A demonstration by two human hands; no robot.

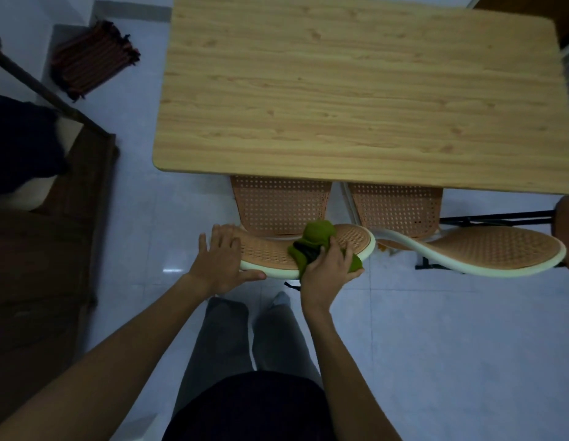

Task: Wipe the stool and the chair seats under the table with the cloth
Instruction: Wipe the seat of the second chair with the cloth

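A: Two chairs (278,208) tucked under the table (356,90), backrests toward you. Your right hand (327,268) is clamped on the cloth (318,243), which sits bunched on the top of the left backrest (270,253), right of its middle.

B: And the left hand (221,259)?

A: Fingers spread, flat on the left end of that same backrest, holding nothing, thumb hooked under the pale rim. It looks like a brace.

B: Where do the seats lie from the cloth?

A: Beyond it and lower, toward the table. The left seat shows just past the backrest; its far half is hidden by the tabletop. The second seat (397,205) is to the right, just beside the first.

B: So which way does the wipe run?

A: My read: the backrest's long axis runs left to right across you, so the backrest stands between your hand and the seat. You'd reach over it and down. Right hand is nearer both seats.

B: The stool?

A: Only a rounded brown edge (566,230) at far right; I can't tell if that's it.
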